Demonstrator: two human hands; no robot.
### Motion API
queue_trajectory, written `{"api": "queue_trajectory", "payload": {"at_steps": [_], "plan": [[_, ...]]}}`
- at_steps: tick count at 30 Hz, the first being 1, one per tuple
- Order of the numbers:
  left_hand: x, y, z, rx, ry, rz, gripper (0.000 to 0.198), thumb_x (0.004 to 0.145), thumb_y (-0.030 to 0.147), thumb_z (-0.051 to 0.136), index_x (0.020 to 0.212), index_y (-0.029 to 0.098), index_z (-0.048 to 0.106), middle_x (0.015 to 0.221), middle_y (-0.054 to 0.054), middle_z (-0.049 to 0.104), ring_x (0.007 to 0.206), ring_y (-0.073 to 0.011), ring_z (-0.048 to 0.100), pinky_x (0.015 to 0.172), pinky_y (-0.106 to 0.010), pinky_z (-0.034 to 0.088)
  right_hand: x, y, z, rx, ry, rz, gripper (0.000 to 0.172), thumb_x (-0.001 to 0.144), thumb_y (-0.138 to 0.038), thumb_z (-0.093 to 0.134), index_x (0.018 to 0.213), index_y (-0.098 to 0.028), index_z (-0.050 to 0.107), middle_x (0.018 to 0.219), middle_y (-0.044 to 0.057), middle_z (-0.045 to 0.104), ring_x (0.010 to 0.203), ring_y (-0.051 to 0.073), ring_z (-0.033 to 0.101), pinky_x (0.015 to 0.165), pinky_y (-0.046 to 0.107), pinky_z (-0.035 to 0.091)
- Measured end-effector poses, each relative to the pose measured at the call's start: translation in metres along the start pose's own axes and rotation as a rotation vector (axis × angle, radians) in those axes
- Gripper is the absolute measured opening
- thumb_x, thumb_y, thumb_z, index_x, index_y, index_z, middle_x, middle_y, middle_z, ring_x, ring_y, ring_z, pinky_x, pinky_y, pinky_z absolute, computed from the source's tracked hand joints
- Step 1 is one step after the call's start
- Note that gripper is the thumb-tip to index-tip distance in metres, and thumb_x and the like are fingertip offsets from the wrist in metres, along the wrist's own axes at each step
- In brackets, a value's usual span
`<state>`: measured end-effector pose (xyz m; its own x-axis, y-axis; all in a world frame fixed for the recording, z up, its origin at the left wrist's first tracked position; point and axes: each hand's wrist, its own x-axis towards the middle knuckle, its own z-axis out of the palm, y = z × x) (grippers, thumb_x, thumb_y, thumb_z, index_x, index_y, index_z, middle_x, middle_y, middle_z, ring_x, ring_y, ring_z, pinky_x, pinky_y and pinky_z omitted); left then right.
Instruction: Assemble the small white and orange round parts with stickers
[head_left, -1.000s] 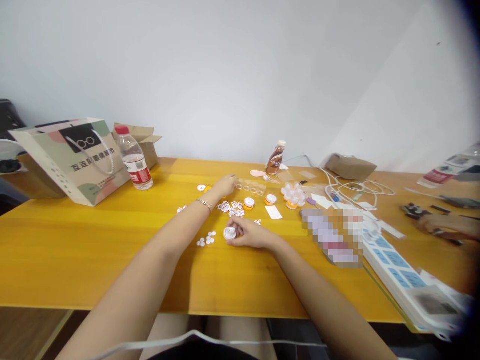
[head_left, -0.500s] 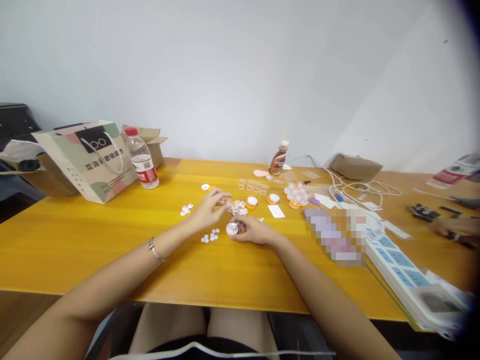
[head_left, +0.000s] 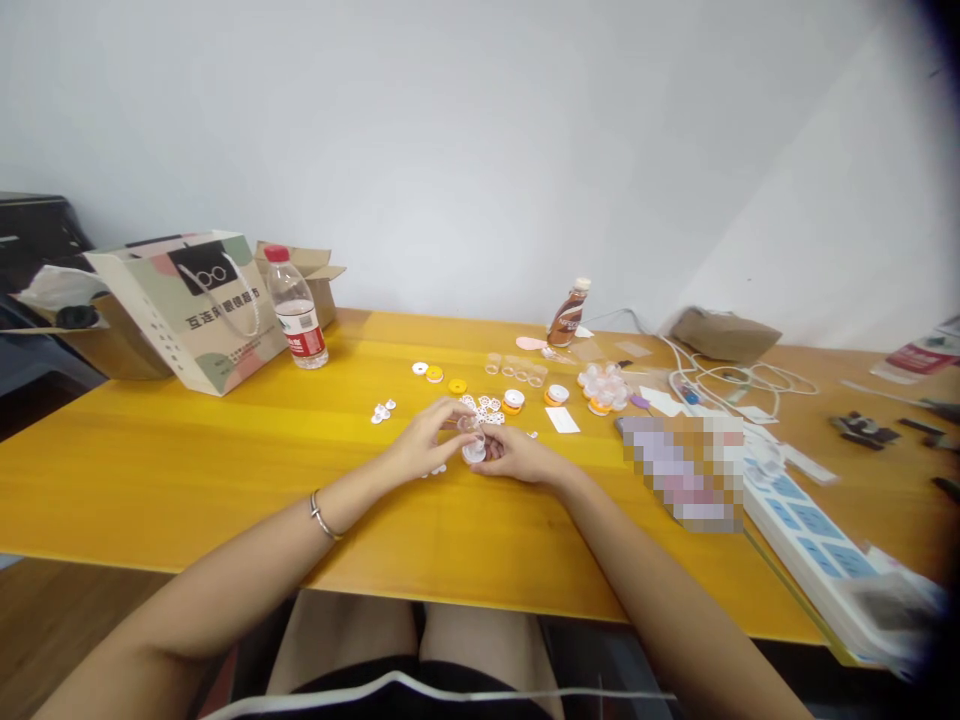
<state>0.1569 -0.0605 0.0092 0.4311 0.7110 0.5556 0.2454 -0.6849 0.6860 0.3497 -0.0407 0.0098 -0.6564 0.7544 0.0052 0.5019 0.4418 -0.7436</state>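
Observation:
My left hand [head_left: 433, 438] pinches a small clear cup [head_left: 470, 425] over a round white piece [head_left: 474, 453]. Fingers of my right hand [head_left: 517, 455] are wrapped round that white piece. Just behind my hands lie white gear-like parts [head_left: 487, 408]. Yellow discs [head_left: 457, 386] sit farther back, near a row of clear cups [head_left: 515, 368]. Two white-and-orange round pieces [head_left: 513, 401] stand to the right. Small white parts [head_left: 382, 411] are left of my left hand, and small white discs [head_left: 439, 469] lie partly hidden under it.
A water bottle [head_left: 300, 315], paper bag [head_left: 202, 310] and cardboard box [head_left: 319, 285] stand at the left. Behind is a brown drink bottle [head_left: 570, 313]. On the right are a clear flower-shaped cluster [head_left: 602, 385], a blurred-out object [head_left: 682, 470], cables and a power strip [head_left: 814, 525].
My left hand has come down to my right hand and now holds a clear cup over the white piece. The view has shifted slightly. The other person's hand at the right has gone from view.

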Motion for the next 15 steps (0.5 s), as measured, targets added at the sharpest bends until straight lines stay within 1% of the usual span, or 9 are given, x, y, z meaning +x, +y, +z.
{"api": "queue_trajectory", "payload": {"at_steps": [2,5,8,10,12,15], "plan": [[0.0,0.003,0.001,0.021,-0.001,0.041,0.026,0.08,0.028,0.055,0.104,0.018,0.052,0.1,-0.008,0.054,0.094,-0.0153,0.053,0.083,-0.03,0.048,0.0,0.001,0.0,0.008,0.008,-0.01,0.022,0.066,-0.029,0.062,0.08,-0.015,0.053,0.064,-0.004,0.045,0.057,0.008,0.038,0.051,0.02,0.031],[0.0,0.006,0.0,0.097,-0.042,0.092,0.024,0.081,0.026,0.054,0.103,0.018,0.054,0.1,-0.008,0.055,0.094,-0.0156,0.053,0.085,-0.03,0.045,0.0,0.001,0.001,0.025,0.0,-0.025,0.021,0.067,-0.029,0.061,0.081,-0.015,0.054,0.063,-0.004,0.045,0.057,0.008,0.037,0.051,0.02,0.031],[0.0,0.008,-0.001,0.139,-0.097,0.101,0.022,0.082,0.025,0.051,0.103,0.018,0.056,0.099,-0.007,0.056,0.094,-0.0154,0.053,0.087,-0.03,0.044,0.0,-0.001,0.001,0.049,-0.021,-0.036,0.028,0.069,-0.03,0.06,0.092,-0.015,0.055,0.064,-0.004,0.045,0.056,0.008,0.037,0.051,0.02,0.032],[-0.001,0.006,-0.001,0.14,-0.11,0.092,0.023,0.083,0.024,0.05,0.105,0.019,0.056,0.099,-0.007,0.056,0.094,-0.0153,0.053,0.087,-0.03,0.044,0.0,-0.001,0.001,0.064,-0.022,-0.044,0.033,0.069,-0.032,0.06,0.097,-0.015,0.055,0.064,-0.004,0.045,0.055,0.007,0.037,0.051,0.02,0.032],[-0.001,0.002,-0.001,0.134,-0.104,0.08,0.024,0.082,0.024,0.051,0.105,0.019,0.056,0.1,-0.007,0.056,0.093,-0.0153,0.054,0.087,-0.03,0.044,0.001,-0.002,0.0,0.077,-0.013,-0.039,0.033,0.069,-0.036,0.061,0.093,-0.014,0.057,0.062,-0.005,0.044,0.055,0.008,0.037,0.05,0.02,0.032],[-0.001,-0.005,-0.002,0.084,-0.049,0.046,0.023,0.08,0.025,0.054,0.102,0.017,0.057,0.099,-0.008,0.056,0.092,-0.0154,0.055,0.085,-0.031,0.046,0.001,-0.004,0.0,0.113,0.002,-0.024,0.03,0.068,-0.04,0.062,0.083,-0.014,0.058,0.061,-0.005,0.042,0.055,0.008,0.037,0.05,0.019,0.031]]}}
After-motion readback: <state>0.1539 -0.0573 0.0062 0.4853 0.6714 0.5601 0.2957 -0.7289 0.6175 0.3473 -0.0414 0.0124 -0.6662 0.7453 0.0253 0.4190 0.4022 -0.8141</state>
